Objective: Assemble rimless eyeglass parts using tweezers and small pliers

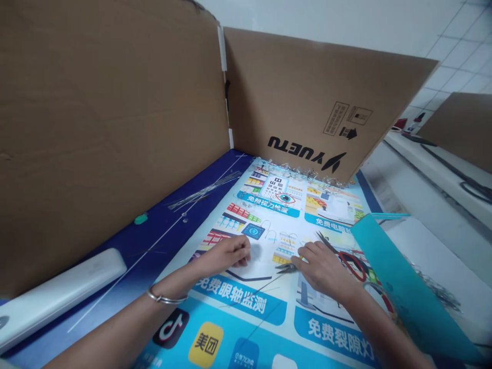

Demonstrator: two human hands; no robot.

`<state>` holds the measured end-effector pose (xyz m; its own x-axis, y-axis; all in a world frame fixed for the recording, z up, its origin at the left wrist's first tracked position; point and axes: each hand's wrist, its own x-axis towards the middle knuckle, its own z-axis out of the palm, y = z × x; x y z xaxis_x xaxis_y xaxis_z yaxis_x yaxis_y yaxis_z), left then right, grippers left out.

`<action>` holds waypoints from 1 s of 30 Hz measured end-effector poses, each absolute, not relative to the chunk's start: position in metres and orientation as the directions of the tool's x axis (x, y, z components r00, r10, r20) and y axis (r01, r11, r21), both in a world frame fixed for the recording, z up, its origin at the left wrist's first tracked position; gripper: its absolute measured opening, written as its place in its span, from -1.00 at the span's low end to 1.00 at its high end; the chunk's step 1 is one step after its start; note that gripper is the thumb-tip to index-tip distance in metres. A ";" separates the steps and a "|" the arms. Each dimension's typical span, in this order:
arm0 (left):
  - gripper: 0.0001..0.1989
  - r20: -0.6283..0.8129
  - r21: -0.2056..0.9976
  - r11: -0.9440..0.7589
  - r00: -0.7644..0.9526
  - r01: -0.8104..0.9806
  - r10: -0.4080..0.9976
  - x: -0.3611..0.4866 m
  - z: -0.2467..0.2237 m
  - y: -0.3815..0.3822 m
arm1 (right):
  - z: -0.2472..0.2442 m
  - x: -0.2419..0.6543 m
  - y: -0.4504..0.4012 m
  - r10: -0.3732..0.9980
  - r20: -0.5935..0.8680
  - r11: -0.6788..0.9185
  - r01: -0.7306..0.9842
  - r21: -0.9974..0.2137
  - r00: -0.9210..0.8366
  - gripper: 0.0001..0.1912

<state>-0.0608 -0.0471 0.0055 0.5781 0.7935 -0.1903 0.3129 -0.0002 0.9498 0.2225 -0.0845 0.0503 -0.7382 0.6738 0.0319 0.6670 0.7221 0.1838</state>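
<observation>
My left hand (pixel 227 253) is closed above the printed sheet, its fingers curled in. What it holds, if anything, is too small to make out. My right hand (pixel 323 269) is wrapped round a pair of pliers (pixel 286 268), whose narrow metal jaws point left toward the other hand. Just beyond the right hand lie scissors (pixel 353 265) with red and black handles, the dark blades pointing away. Thin wires (pixel 265 281) run across the sheet below and between the hands. Small bent wire pieces (pixel 271 233) rest on the sheet ahead.
Cardboard panels (pixel 330 92) stand at the left and back. A bundle of straight wires (pixel 209 190) lies at the left. Bent wire scraps (pixel 307 173) line the back panel's foot. On the right, a teal box (pixel 407 287) holds wire pieces. A white bar-shaped object (pixel 65 292) lies left.
</observation>
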 end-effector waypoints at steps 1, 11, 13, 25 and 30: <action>-0.79 -0.200 0.955 0.013 0.609 0.298 0.767 -0.060 0.008 -0.050 | 0.050 0.225 -0.086 0.680 0.026 0.718 0.672 0.183 -0.733 -0.80; -0.80 -0.255 0.962 0.112 0.676 0.248 0.691 -0.053 0.009 -0.057 | 0.050 0.230 -0.113 0.693 -0.006 0.716 0.687 0.124 -0.721 -0.84; -0.82 -0.233 0.971 0.132 0.666 0.199 0.709 -0.051 0.012 -0.056 | 0.049 0.231 -0.115 0.717 0.034 0.691 0.716 0.103 -0.696 -0.82; -0.93 -0.006 0.932 0.147 0.394 -0.331 0.919 -0.014 0.045 0.008 | 0.024 0.213 -0.047 0.820 0.534 0.416 0.855 -0.309 -0.206 -0.76; -0.94 0.045 0.936 0.075 0.328 -0.344 0.943 0.002 0.049 0.053 | 0.017 0.210 -0.012 0.804 0.572 0.349 0.906 -0.239 -0.159 -0.77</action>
<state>0.0024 0.0533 0.0492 0.3285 0.9435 0.0446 -0.3439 0.0755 0.9360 0.2098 -0.0116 0.0169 -0.1591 0.8044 0.5723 0.9061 0.3492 -0.2390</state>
